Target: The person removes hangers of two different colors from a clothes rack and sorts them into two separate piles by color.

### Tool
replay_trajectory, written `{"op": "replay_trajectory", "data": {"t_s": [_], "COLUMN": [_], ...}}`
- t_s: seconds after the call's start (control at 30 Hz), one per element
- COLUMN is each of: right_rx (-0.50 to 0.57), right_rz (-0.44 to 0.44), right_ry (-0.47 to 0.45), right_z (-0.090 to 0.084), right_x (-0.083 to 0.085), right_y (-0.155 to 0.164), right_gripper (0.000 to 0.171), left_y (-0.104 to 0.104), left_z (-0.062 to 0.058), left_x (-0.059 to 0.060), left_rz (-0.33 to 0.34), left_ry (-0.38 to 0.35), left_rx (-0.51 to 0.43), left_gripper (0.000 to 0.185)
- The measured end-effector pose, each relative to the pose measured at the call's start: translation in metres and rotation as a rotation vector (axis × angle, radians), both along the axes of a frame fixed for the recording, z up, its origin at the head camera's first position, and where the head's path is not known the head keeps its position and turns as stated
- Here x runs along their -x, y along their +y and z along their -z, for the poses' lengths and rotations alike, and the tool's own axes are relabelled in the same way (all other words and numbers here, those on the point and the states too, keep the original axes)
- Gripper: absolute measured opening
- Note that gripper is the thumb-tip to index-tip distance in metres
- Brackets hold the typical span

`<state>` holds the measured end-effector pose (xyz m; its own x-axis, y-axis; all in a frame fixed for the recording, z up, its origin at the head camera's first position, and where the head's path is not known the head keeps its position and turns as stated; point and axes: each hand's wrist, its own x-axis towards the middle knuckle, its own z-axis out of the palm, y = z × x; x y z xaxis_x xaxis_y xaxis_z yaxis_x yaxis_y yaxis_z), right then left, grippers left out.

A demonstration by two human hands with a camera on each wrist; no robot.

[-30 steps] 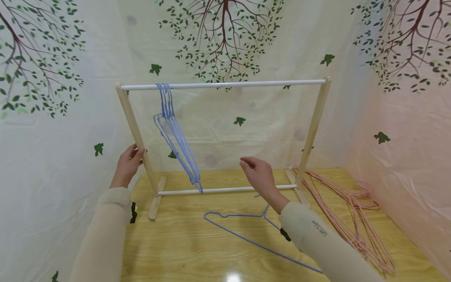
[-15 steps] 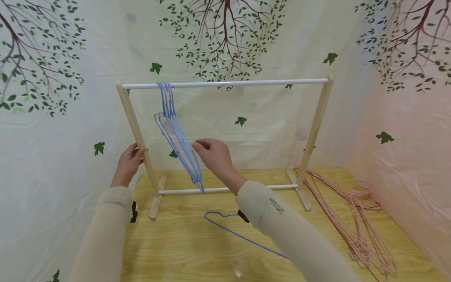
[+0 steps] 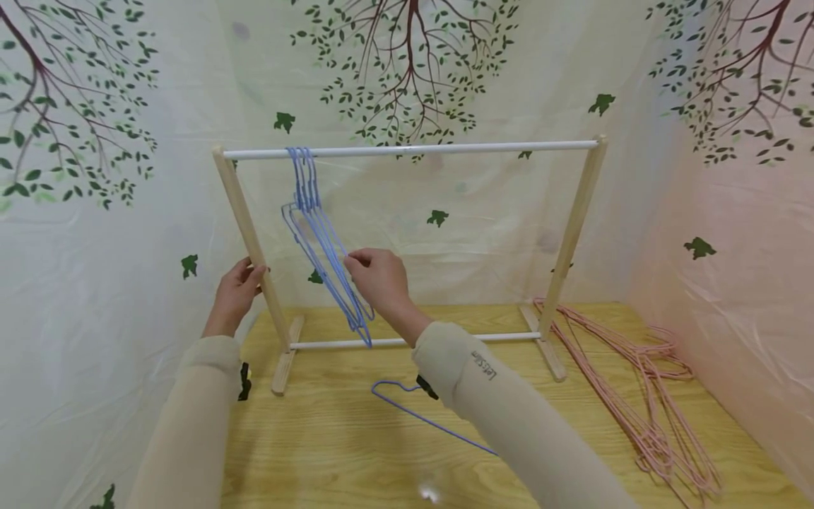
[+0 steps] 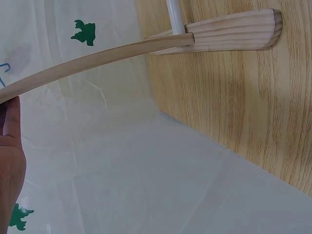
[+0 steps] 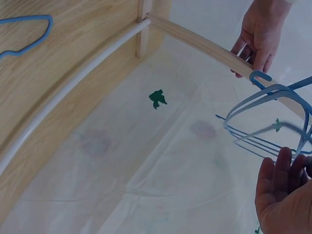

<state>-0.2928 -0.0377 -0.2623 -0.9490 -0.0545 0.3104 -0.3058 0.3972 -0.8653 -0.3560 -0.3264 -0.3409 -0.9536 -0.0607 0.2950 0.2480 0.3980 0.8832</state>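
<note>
Hangers: blue hangers (image 3: 324, 244) hang at rail's left, right hand (image 3: 378, 279) pinching them.
Rack post: wooden post (image 3: 251, 244) grasped by left hand (image 3: 234, 297).

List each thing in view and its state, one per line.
Blue hangers: hanging on the top rail, right hand touching them.
Rack: upright, left hand holding its left post.
Single blue hanger: flat on the table.
Pink hangers: piled on the table.

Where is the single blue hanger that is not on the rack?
In the head view, the blue hanger lies flat on the wooden table, in front of the rack and partly hidden under the right sleeve.
</note>
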Motion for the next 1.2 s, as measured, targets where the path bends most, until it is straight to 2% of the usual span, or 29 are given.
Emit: {"op": "replay_trajectory", "data": {"t_s": [0.17,0.33,0.6,0.77,1.03,1.17,1.2], "right_rx": [0.022,0.029,0.015,0.034,0.047,0.019,0.008], "right_rz": [0.070,0.102,0.141,0.175,0.205,0.228,0.235], "right_ry": [0.089,0.208,0.495,0.612,0.722,0.717,0.708], "right_z": [0.000,0.001,0.009,0.020,0.045,0.060,0.064], "right_x": [0.000,0.003,0.013,0.018,0.014,0.006,0.003], "right_y": [0.004,0.012,0.037,0.065,0.116,0.140,0.146], "right_gripper": [0.022,0.021,0.015,0.013,0.010,0.008,0.008], "left_y": [0.001,0.001,-0.001,-0.002,0.001,-0.001,-0.004], "left_z": [0.000,0.001,0.002,0.003,0.000,0.001,0.004], "left_x": [0.000,0.003,0.008,0.013,0.016,0.018,0.021], "left_rz": [-0.003,-0.011,0.005,0.006,0.021,0.022,0.021], "left_ry": [-0.004,0.001,0.020,0.018,0.030,0.039,0.044], "left_rx": [-0.005,-0.007,-0.022,-0.026,-0.037,-0.029,-0.025], "left_gripper": [0.058,0.058,0.055,0.055,0.053,0.052,0.053]}}
